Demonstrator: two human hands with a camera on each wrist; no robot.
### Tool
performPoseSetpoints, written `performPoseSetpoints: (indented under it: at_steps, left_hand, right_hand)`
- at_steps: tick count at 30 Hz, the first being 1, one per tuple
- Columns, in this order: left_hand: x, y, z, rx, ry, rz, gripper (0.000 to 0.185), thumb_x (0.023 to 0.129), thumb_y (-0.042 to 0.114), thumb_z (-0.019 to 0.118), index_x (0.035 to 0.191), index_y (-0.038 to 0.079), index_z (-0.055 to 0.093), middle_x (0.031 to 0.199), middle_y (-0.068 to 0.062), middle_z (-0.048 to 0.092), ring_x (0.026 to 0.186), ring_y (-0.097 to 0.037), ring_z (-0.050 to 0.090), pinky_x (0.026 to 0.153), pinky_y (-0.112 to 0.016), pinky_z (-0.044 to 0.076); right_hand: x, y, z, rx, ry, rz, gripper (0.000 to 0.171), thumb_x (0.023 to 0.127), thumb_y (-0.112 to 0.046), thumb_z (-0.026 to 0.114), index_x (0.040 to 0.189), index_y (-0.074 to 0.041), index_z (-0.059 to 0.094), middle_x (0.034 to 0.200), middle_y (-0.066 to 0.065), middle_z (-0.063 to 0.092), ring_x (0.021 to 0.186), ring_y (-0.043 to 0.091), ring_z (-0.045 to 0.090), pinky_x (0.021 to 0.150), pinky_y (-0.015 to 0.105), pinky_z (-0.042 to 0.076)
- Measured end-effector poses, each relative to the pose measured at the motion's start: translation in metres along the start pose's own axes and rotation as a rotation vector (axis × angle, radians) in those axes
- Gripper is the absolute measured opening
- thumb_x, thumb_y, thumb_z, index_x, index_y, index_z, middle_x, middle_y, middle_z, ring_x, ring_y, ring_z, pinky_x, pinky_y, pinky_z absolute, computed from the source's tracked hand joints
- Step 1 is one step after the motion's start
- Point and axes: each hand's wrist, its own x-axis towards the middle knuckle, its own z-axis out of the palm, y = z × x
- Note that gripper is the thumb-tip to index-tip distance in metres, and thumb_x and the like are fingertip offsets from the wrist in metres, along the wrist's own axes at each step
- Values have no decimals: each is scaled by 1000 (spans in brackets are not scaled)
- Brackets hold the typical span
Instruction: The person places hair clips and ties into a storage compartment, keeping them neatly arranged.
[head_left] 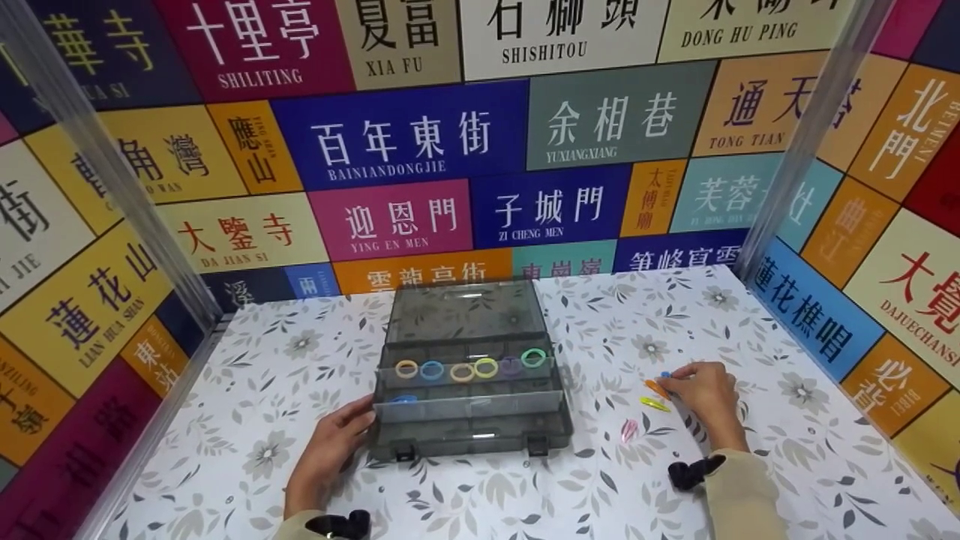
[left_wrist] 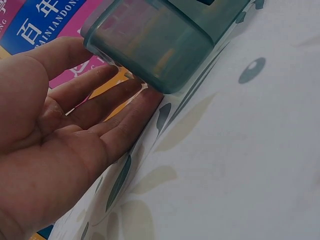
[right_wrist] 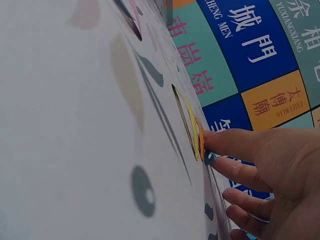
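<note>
In the head view, my left hand (head_left: 330,444) rests at the left side of a smoky, see-through organizer box (head_left: 472,427). Its fingers lie loosely spread against the box corner (left_wrist: 150,55) in the left wrist view. My right hand (head_left: 705,394) pinches an orange hair clip (head_left: 657,388) with thumb and index fingertip, low over the table. A blue hair clip (head_left: 665,374) shows right at those fingertips. Just nearer lie a yellow hair clip (head_left: 655,405) and a pink one (head_left: 628,430). In the right wrist view the other fingers (right_wrist: 247,200) of that hand are slightly bent.
Inside the open box stand several coloured rings, such as a green one (head_left: 534,358), with a blue ring (head_left: 405,400) in the front row. The raised lid (head_left: 465,311) leans toward the sign-covered back wall (head_left: 397,142). A floral cloth covers the table (head_left: 225,450).
</note>
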Motion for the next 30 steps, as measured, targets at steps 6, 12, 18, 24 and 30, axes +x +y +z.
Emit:
performPoseSetpoints:
  at_steps: [6, 12, 18, 24, 30]
  left_hand:
    - [0, 0, 1, 10, 5, -5, 49, 100, 19, 61, 146, 4, 51, 151, -21, 48, 141, -35, 47, 115, -48, 43]
    - [2, -1, 0, 17, 21, -18, 49, 99, 20, 63, 145, 6, 53, 150, -19, 51, 140, -33, 48, 115, -48, 43]
    - [2, -1, 0, 24, 24, -31, 49, 100, 19, 61, 146, 6, 52, 153, -20, 47, 142, -34, 45, 116, -50, 41]
    - [2, 0, 0, 21, 23, -35, 49, 100, 20, 62, 145, 5, 52, 152, -21, 48, 141, -35, 46, 115, -50, 42]
    - [4, -1, -1, 8, 15, -40, 49, 98, 20, 64, 144, 6, 53, 151, -20, 50, 140, -34, 48, 115, -49, 43]
  right_hand:
    - [1, 3, -2, 7, -4, -38, 35, 84, -40, 78, 97, -7, 75, 113, 20, 68, 104, 38, 57, 78, 43, 47]
    - [1, 1, -3, 2, -4, -34, 32, 85, -36, 78, 94, -6, 76, 108, 20, 69, 98, 36, 59, 77, 43, 47]
    - [0, 0, -4, -15, 23, -81, 26, 84, -31, 76, 90, -5, 77, 100, 19, 73, 91, 36, 63, 71, 42, 49]
    - [1, -3, -6, 5, -26, -68, 29, 87, -32, 71, 95, -4, 76, 106, 19, 72, 90, 31, 63, 67, 34, 47]
    - [-2, -12, -7, 94, -112, -37, 37, 92, -35, 68, 108, -3, 73, 121, 22, 66, 103, 32, 60, 81, 40, 49]
